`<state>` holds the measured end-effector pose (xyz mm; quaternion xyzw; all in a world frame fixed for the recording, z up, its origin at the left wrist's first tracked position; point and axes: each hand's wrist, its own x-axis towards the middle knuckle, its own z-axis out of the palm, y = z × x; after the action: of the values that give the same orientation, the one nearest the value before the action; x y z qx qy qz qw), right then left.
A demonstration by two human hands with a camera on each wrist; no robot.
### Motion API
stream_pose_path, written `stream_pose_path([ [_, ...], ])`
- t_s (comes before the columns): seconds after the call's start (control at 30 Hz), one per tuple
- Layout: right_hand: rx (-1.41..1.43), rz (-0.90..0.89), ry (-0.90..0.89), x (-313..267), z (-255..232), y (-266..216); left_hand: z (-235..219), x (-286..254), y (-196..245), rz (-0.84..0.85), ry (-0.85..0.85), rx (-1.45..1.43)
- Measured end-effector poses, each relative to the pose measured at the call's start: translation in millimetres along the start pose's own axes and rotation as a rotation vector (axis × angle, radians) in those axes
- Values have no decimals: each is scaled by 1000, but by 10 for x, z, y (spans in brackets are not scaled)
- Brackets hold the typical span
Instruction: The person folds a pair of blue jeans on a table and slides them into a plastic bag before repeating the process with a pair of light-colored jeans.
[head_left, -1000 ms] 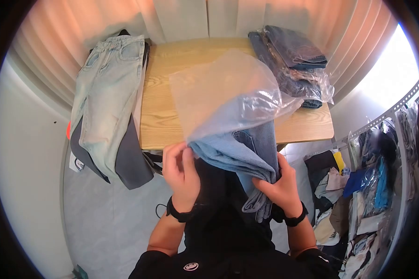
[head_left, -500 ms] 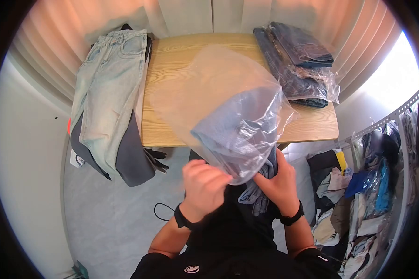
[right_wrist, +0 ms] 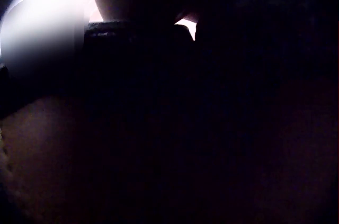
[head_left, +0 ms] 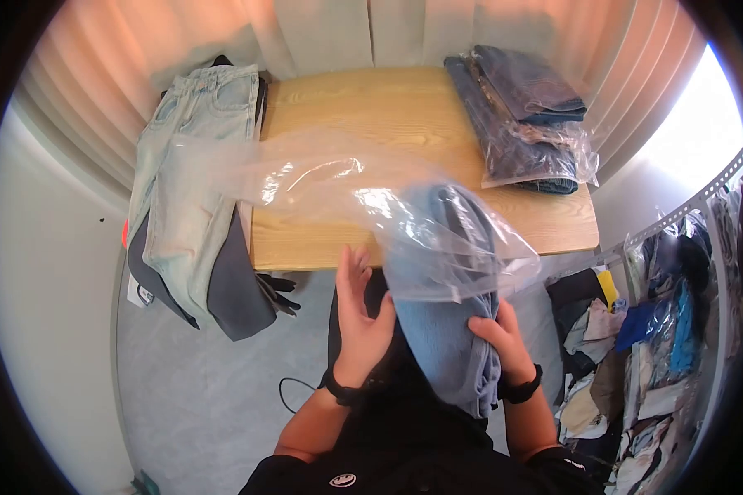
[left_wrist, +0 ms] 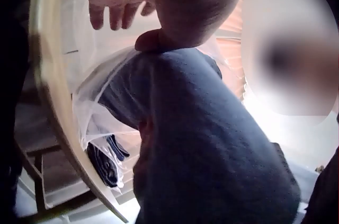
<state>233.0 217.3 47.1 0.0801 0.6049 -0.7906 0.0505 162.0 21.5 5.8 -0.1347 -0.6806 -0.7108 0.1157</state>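
Observation:
Folded blue jeans (head_left: 437, 330) hang in front of the body, their upper part inside a clear plastic bag (head_left: 305, 177). The bag's loose end trails left over the table. My right hand (head_left: 508, 342) grips the jeans at their right edge, thumb on top. My left hand (head_left: 365, 330) is at the left side of the jeans, fingers extended and apart. In the left wrist view the left thumb (left_wrist: 151, 41) lies against the denim (left_wrist: 201, 118), while the other fingers hold nothing. The right wrist view is almost wholly dark.
Light-wash jeans (head_left: 198, 157) lie over dark grey garments at the left of the wooden table (head_left: 371, 99). Several folded jeans in clear bags (head_left: 528, 107) are stacked at the back right. A rack with clothes (head_left: 677, 289) stands at the right, near a garment pile.
The bag has swung from upright over the table to trailing leftward, and the jeans' lower part shows again. My left hand has left the bag's edge and straightened its fingers; the right keeps its grip.

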Motion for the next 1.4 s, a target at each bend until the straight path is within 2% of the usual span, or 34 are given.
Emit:
stream_pose_path([
  [0.07,103,68,-38,-74,-16,12,-51,160,-23,109,-78,82],
  [0.1,162,54,-62,-68,-79,137,-49,237,80,171,-66,102],
  [0.23,379,138,-47,-112,-145,231,-201,507,359,523,-291,446],
  [0.33,468,210,-99,-148,-178,318,-149,635,489,432,-328,294],
  [0.43,498,252,-126,-149,-175,369,-57,788,564,444,-418,130],
  [0.53,543,319,-116,-199,-90,221,-50,1015,742,359,-621,328],
  [0.63,581,297,-140,-169,-73,204,44,1146,995,322,-787,471],
  [0.73,702,342,-111,-181,-89,225,139,1143,1043,335,-775,468],
  [0.83,889,344,-184,-161,-130,276,189,1034,1118,408,-718,386],
  [0.93,978,298,-128,-152,-118,173,250,896,1139,501,-761,451],
  [1.07,956,243,-84,-82,-58,14,265,715,1047,573,-609,516],
  [1.17,732,177,-47,56,-113,9,219,677,1040,604,-537,567],
  [1.27,547,113,-60,169,-197,-3,148,631,988,573,-547,507],
  [1.37,294,-37,113,147,-29,-282,112,548,814,517,-498,364],
  [1.4,246,-101,142,177,21,-293,120,492,752,408,-441,229],
])
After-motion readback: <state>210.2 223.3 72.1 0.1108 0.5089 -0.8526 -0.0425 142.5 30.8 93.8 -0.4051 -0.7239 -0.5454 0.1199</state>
